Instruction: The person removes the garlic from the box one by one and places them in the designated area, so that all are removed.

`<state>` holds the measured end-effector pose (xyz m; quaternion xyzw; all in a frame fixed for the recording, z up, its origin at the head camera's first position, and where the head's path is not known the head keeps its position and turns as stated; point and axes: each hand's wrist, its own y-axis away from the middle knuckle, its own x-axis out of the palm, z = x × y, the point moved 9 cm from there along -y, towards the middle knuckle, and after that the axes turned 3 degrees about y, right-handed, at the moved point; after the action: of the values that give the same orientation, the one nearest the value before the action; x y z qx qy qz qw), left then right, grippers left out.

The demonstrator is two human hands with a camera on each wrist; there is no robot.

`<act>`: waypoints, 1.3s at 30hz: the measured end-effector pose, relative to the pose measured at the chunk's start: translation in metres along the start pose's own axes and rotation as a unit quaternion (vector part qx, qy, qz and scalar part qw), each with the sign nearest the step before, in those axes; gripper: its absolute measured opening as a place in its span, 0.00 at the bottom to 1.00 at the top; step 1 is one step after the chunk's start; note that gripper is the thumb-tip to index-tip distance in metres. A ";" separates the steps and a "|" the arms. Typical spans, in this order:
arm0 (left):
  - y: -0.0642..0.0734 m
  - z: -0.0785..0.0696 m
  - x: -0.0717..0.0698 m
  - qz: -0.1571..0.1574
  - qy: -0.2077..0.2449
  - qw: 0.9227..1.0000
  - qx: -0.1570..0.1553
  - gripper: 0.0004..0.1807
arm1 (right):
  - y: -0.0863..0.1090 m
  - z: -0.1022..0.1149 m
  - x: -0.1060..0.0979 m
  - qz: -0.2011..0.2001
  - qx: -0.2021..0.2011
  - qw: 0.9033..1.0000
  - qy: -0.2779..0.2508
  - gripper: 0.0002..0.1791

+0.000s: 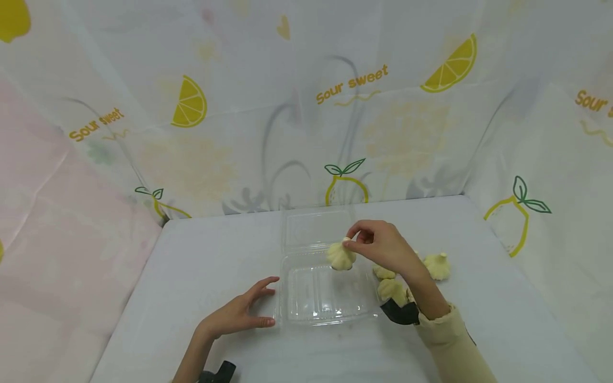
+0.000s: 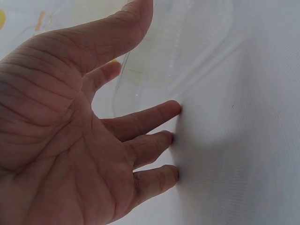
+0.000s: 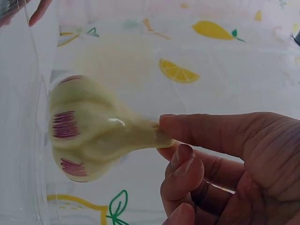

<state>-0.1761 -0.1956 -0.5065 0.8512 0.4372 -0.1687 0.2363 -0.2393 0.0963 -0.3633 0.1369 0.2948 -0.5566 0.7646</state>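
My right hand (image 1: 384,246) pinches a pale garlic bulb (image 1: 340,257) by its stem, between thumb and fingers. In the right wrist view the garlic bulb (image 3: 89,131) hangs root end away from the hand, with purple streaks on its smooth cloves. It is held above a clear plastic clamshell box (image 1: 306,300), whose lid (image 1: 311,229) lies folded back toward the wall. Beside the box's left edge is my left hand (image 1: 234,315), thumb and fingers spread. In the left wrist view several fingertips (image 2: 172,108) of that hand rest on the tabletop.
More garlic bulbs (image 1: 391,290) lie right of the box, partly behind the right forearm, with another bulb (image 1: 437,266) farther right. A white cloth covers the table (image 1: 206,255). A lemon-printed curtain (image 1: 268,127) stands along the back and sides.
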 end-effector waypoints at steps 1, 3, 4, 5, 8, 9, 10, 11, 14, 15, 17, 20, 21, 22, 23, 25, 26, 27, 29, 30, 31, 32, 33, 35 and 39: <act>0.000 0.000 0.000 0.001 -0.001 1.000 0.001 0.48 | 0.001 -0.002 -0.003 0.000 0.002 1.000 -0.001 0.03; 0.000 -0.001 0.000 0.002 0.000 1.000 0.004 0.48 | 0.004 -0.005 -0.010 -0.001 0.006 1.000 -0.001 0.03; 0.000 -0.002 0.000 0.002 0.000 1.000 0.005 0.48 | 0.006 -0.007 -0.014 -0.002 0.010 1.000 0.002 0.03; 0.000 -0.003 0.000 0.003 0.001 1.000 0.006 0.48 | 0.007 -0.009 -0.017 -0.002 0.011 1.000 0.006 0.03; 0.001 -0.004 0.000 0.004 0.001 1.000 0.007 0.48 | 0.012 -0.014 -0.028 -0.002 0.018 1.000 0.012 0.03; 0.001 -0.004 -0.001 0.004 0.001 1.000 0.007 0.48 | 0.014 -0.016 -0.032 -0.002 0.020 1.000 0.014 0.03; 0.001 -0.004 -0.001 0.004 0.001 1.000 0.006 0.48 | 0.015 -0.017 -0.036 -0.001 0.020 1.000 0.016 0.03; 0.001 -0.003 -0.001 0.004 0.000 1.000 0.005 0.48 | 0.017 -0.018 -0.039 0.000 0.020 1.000 0.016 0.04; 0.001 -0.002 -0.001 0.003 -0.004 1.000 0.001 0.48 | 0.021 -0.021 -0.048 0.003 0.019 1.000 0.019 0.04; 0.001 -0.001 -0.002 0.003 -0.005 1.000 0.000 0.48 | 0.022 -0.022 -0.051 0.003 0.020 1.000 0.019 0.05; 0.001 0.000 -0.001 0.003 -0.005 1.000 -0.001 0.48 | 0.025 -0.026 -0.055 0.005 0.025 0.999 0.020 0.06; 0.001 0.001 -0.001 0.002 -0.003 1.000 0.000 0.48 | 0.029 -0.030 -0.061 0.007 0.030 0.999 0.021 0.07; 0.001 0.001 -0.001 0.002 -0.002 1.000 0.000 0.48 | 0.030 -0.032 -0.063 0.007 0.031 0.999 0.023 0.08; 0.000 0.002 -0.001 0.002 -0.001 1.000 0.000 0.48 | 0.032 -0.033 -0.065 0.008 0.031 0.999 0.024 0.08; 0.000 0.002 -0.001 0.002 -0.001 1.000 -0.001 0.48 | 0.034 -0.035 -0.068 0.007 0.033 0.999 0.024 0.08; 0.000 0.003 -0.001 0.002 -0.002 1.000 -0.002 0.48 | 0.037 -0.039 -0.073 0.003 0.036 0.999 0.027 0.08; 0.000 0.004 -0.001 0.002 -0.002 1.000 -0.002 0.48 | 0.039 -0.041 -0.076 0.001 0.038 0.999 0.030 0.08; 0.000 0.004 -0.001 0.001 -0.002 1.000 -0.002 0.48 | 0.041 -0.043 -0.078 0.000 0.039 0.999 0.031 0.08; 0.000 0.004 -0.001 0.001 -0.002 1.000 -0.002 0.48 | 0.044 -0.048 -0.083 -0.003 0.043 0.999 0.033 0.08; 0.000 0.004 -0.002 0.001 -0.002 1.000 -0.002 0.48 | 0.046 -0.049 -0.086 -0.004 0.043 0.999 0.034 0.07; 0.000 0.004 -0.002 0.001 -0.002 1.000 -0.001 0.48 | 0.048 -0.052 -0.088 -0.003 0.045 0.998 0.033 0.08; 0.000 0.004 -0.002 0.001 -0.002 1.000 0.000 0.48 | 0.050 -0.054 -0.090 -0.003 0.046 0.998 0.033 0.08; 0.000 0.003 -0.002 0.001 -0.002 1.000 -0.001 0.48 | 0.052 -0.056 -0.092 -0.003 0.049 0.998 0.032 0.08; 0.000 0.003 -0.002 0.001 -0.001 1.000 0.000 0.48 | 0.056 -0.061 -0.097 -0.002 0.055 0.998 0.035 0.08; -0.001 0.003 -0.002 0.001 0.001 1.000 0.002 0.48 | 0.065 -0.070 -0.106 -0.004 0.071 0.996 0.048 0.09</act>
<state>-0.1780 -0.1977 -0.5079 0.8524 0.4361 -0.1682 0.2345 -0.2215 0.2378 -0.3629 0.2165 0.2915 -0.5720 0.7356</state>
